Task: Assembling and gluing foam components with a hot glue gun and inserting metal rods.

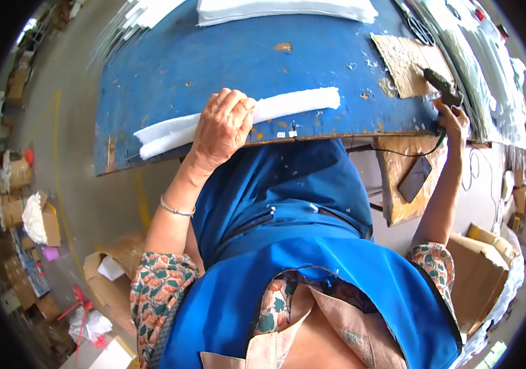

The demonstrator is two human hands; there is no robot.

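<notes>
My left hand [223, 126] presses palm-down on a long rolled strip of white foam [300, 103] that lies along the near edge of the blue worktable [213, 55]. My right hand [453, 120] grips the handle of a dark glue gun [442, 86] at the table's right end, its nozzle pointing up and left over a piece of brown cardboard [407, 61]. A black cord runs from the gun down past the table edge.
A stack of white foam sheets [287, 9] lies at the table's far side. Clear plastic sheets [490, 55] pile up on the right. A dark phone [415, 178] rests on a board below the table. Cardboard boxes [29, 215] stand on the floor at left and right.
</notes>
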